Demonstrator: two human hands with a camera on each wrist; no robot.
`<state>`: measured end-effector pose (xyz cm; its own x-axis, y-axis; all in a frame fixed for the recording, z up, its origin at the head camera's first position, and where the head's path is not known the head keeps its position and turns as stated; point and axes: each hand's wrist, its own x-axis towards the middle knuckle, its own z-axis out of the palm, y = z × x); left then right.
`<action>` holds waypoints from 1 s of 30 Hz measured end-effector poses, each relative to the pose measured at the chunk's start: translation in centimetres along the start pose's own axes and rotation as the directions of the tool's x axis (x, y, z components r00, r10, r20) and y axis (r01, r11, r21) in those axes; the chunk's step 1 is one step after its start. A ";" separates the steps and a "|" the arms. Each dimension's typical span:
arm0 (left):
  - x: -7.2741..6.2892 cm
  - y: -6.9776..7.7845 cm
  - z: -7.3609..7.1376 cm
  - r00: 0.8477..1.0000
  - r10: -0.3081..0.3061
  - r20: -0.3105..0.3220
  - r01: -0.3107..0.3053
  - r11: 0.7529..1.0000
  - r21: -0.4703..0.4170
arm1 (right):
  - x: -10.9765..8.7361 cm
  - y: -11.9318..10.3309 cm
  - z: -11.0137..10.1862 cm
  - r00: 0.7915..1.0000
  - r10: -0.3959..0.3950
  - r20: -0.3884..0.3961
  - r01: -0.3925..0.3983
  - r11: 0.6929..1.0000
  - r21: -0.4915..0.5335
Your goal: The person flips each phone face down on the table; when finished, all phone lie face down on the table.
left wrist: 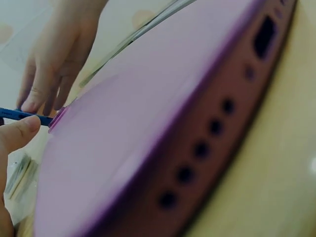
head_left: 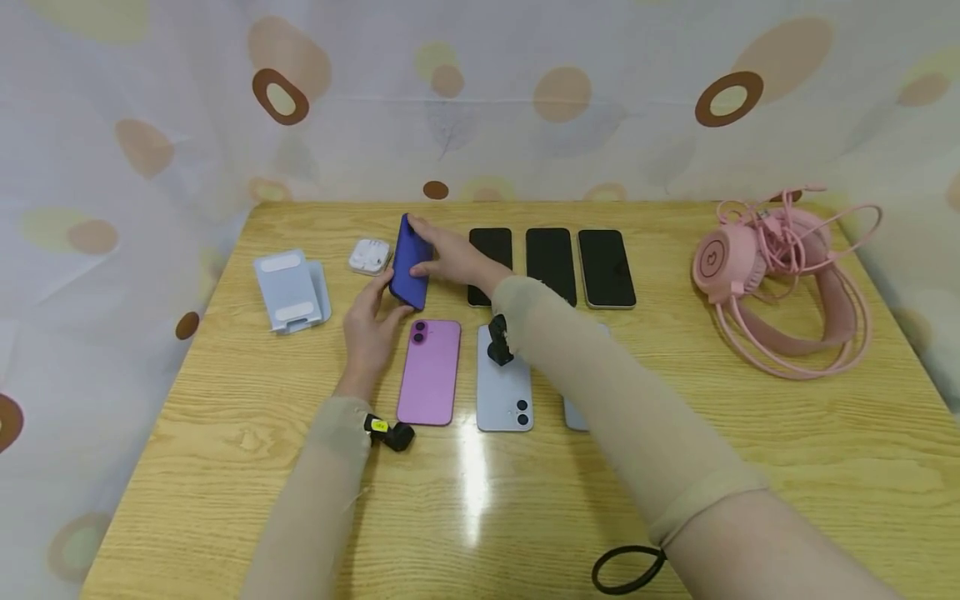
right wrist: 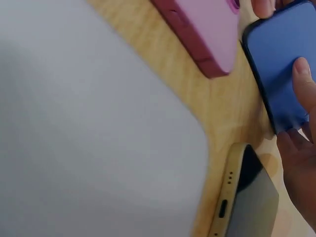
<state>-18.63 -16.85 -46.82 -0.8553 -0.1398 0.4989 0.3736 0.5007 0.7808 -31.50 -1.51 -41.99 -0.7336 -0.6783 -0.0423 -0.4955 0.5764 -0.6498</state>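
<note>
A blue phone (head_left: pixel 407 271) is tilted up on its edge behind the pink phone (head_left: pixel 429 375), held between both hands. My left hand (head_left: pixel 366 329) grips its lower left side, fingers along the edge and thumb at the near end. At the far end, my right hand (head_left: pixel 453 257) holds it with the thumb (right wrist: pixel 302 74) across the blue face. From the left wrist, the blue phone (left wrist: pixel 29 116) appears nearly edge-on, with the left thumb (left wrist: pixel 24 129) against it. The pink phone (left wrist: pixel 123 123) fills much of that view.
Three black-screened phones, including one at the right (head_left: pixel 606 268), lie in a back row. A pale blue phone (head_left: pixel 498 387) and another (head_left: pixel 575 415) partly under the right arm lie nearer. Boxed earphones (head_left: pixel 369 256) and a phone stand (head_left: pixel 288 287) sit left; pink headphones (head_left: pixel 723 262) lie right.
</note>
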 end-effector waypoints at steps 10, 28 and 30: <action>0.4 -0.1 -0.3 0.985 -0.164 0.058 0.167 0.985 -0.039 | -0.9 0.2 0.4 0.998 0.052 0.033 -0.048 0.992 -0.113; 0.6 0.2 -0.1 0.935 -0.320 0.155 0.285 0.935 0.210 | -1.3 0.0 0.7 0.987 0.115 0.117 -0.081 0.962 -0.262; 0.7 0.3 -0.2 0.925 -0.338 0.171 0.304 0.932 0.198 | -1.5 0.1 0.4 0.986 0.109 0.126 -0.075 0.966 -0.249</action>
<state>-19.08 -16.96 -46.17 -0.9792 -0.1529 0.1333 0.0170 0.5932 0.8049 -30.29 -0.61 -42.30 -0.7188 -0.6632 -0.2084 -0.5390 0.7211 -0.4354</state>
